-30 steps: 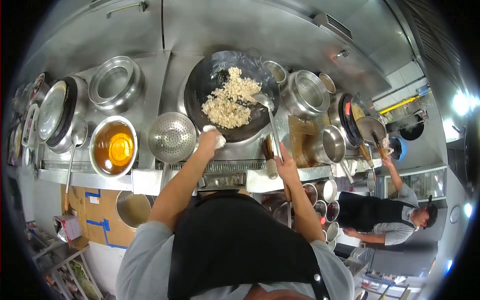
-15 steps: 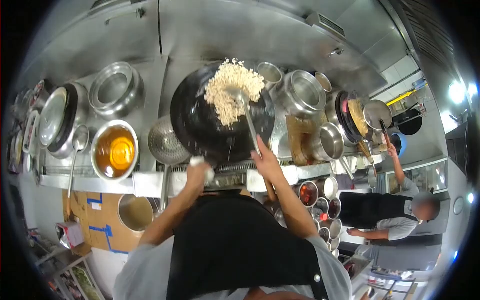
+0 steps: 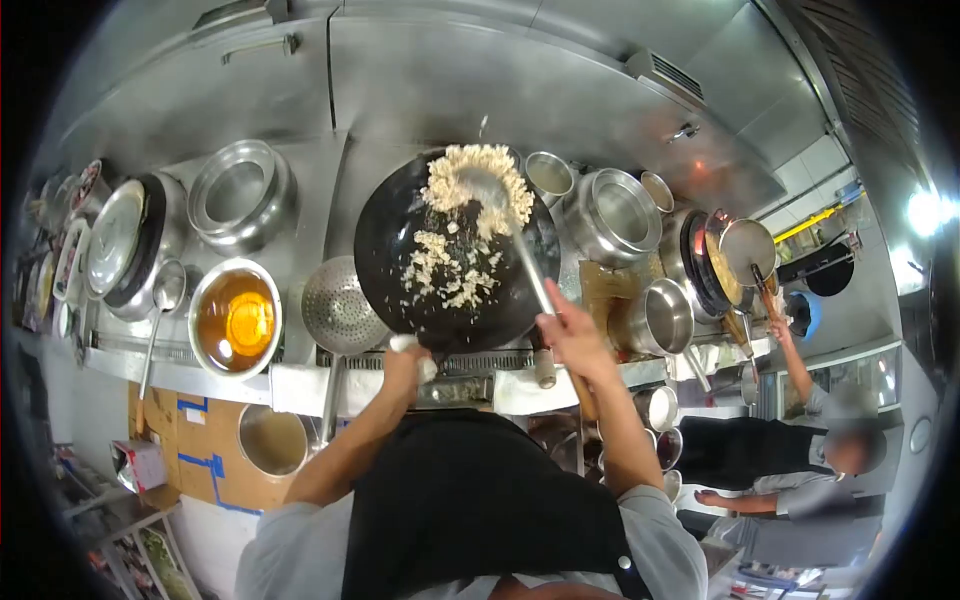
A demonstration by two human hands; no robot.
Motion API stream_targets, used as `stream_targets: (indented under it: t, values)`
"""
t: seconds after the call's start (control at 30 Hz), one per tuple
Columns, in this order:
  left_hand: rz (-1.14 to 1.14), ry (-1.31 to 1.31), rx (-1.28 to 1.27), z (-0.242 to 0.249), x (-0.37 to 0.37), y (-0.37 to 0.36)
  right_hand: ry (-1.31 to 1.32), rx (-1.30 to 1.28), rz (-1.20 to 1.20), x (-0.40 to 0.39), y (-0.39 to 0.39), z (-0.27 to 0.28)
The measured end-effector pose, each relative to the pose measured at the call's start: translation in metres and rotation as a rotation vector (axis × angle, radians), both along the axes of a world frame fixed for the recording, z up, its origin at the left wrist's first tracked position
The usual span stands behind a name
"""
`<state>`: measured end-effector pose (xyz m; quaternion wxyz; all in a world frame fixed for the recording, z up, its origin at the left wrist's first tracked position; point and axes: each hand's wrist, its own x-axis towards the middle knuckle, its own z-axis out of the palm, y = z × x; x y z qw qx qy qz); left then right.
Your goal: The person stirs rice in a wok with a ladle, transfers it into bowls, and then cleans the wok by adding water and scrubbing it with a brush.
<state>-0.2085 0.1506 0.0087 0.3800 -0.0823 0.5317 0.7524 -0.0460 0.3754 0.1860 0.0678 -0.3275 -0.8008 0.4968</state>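
Note:
My left hand is closed around a white cloth at the near left edge of a black wok. Pale, grainy food that looks like rice lies in the wok, partly heaped at the far side and partly scattered over the middle. My right hand grips a long-handled ladle. Its rounded head, blurred by motion, sits in the heap at the far side. A small bit of food hangs above the far rim.
A perforated strainer and a bowl of amber liquid stand left of the wok. Steel pots and a saucepan are on the right. Further right, a co-worker holds a pan.
The food has gone from one tossed mass to a far heap plus scattered bits in the wok's middle. The ladle now slants more, and my right hand sits further right.

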Motion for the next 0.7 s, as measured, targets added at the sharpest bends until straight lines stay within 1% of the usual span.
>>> stream_targets:
  t: [0.03, 0.07, 0.1, 0.13, 0.2, 0.23, 0.3, 0.33, 0.4, 0.47, 0.5, 0.53, 0.6, 0.63, 0.7]
  values:
    - [0.006, -0.028, -0.006, 0.004, -0.003, 0.011, 0.006, -0.091, -0.029, 0.009, 0.006, 0.019]
    - [0.012, -0.051, -0.016, 0.010, -0.017, 0.027, 0.017, -0.175, -0.067, 0.009, 0.012, 0.026]
    - [0.009, -0.053, 0.051, 0.001, -0.032, 0.042, 0.076, -0.128, -0.023, -0.002, 0.017, 0.032]
    - [0.004, -0.073, 0.015, -0.012, -0.045, 0.059, 0.058, -0.089, -0.064, -0.021, 0.021, 0.023]
    - [0.020, -0.051, 0.027, -0.029, -0.056, 0.081, 0.041, 0.014, -0.137, -0.068, 0.027, -0.031]
    - [0.038, -0.043, 0.001, -0.029, -0.051, 0.083, 0.060, 0.138, -0.057, -0.073, 0.038, -0.097]
    - [0.080, -0.016, -0.050, -0.026, -0.053, 0.088, 0.006, 0.344, 0.099, -0.068, 0.022, -0.149]
    - [0.054, -0.011, -0.045, -0.028, -0.053, 0.086, -0.087, 0.421, 0.169, -0.042, -0.006, -0.143]
    - [0.007, -0.004, -0.034, -0.030, -0.055, 0.083, -0.306, 0.401, 0.233, -0.001, -0.025, -0.117]
    - [0.033, -0.008, -0.075, -0.025, -0.054, 0.084, -0.320, 0.347, 0.252, 0.029, -0.003, -0.127]
    - [0.043, -0.008, -0.094, -0.023, -0.054, 0.085, -0.402, 0.422, 0.224, 0.019, 0.013, -0.123]
    - [0.036, -0.008, -0.087, -0.022, -0.055, 0.083, -0.414, 0.423, 0.210, 0.000, 0.036, -0.124]
    - [0.030, -0.012, -0.062, -0.021, -0.055, 0.084, -0.371, 0.519, 0.206, -0.059, 0.066, -0.115]
    - [0.037, -0.002, -0.055, -0.024, -0.054, 0.086, -0.287, 0.664, 0.215, -0.085, 0.071, -0.117]
    - [0.032, 0.025, -0.050, -0.028, -0.055, 0.085, -0.333, 0.602, 0.196, -0.084, 0.046, -0.119]
